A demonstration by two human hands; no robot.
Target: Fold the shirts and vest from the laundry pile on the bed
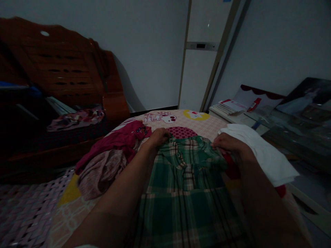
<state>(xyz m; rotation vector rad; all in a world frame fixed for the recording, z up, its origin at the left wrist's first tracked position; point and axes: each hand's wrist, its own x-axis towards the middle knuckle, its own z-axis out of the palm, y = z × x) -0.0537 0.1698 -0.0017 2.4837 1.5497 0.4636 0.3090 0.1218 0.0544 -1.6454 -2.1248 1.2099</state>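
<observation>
A green plaid shirt point(188, 186) lies spread out flat on a pink patterned sheet point(196, 120). My left hand point(158, 136) grips the shirt's far left shoulder, fingers curled on the cloth. My right hand point(225, 143) pinches the far right shoulder of the same shirt. Both forearms reach forward over the shirt. A crumpled magenta garment point(121, 141) and a pale brownish cloth point(102, 172) lie just left of my left hand. A folded white cloth point(261, 153) rests right of my right hand, with a strip of red fabric point(231, 168) under my right wrist.
A dark wooden bench point(64, 79) with a floral cloth point(77, 119) stands at the left. A tall white appliance point(204, 55) rises behind the bed. Papers point(230, 106) and framed pictures point(305, 100) sit on a low surface at the right. A woven mat point(26, 213) shows at lower left.
</observation>
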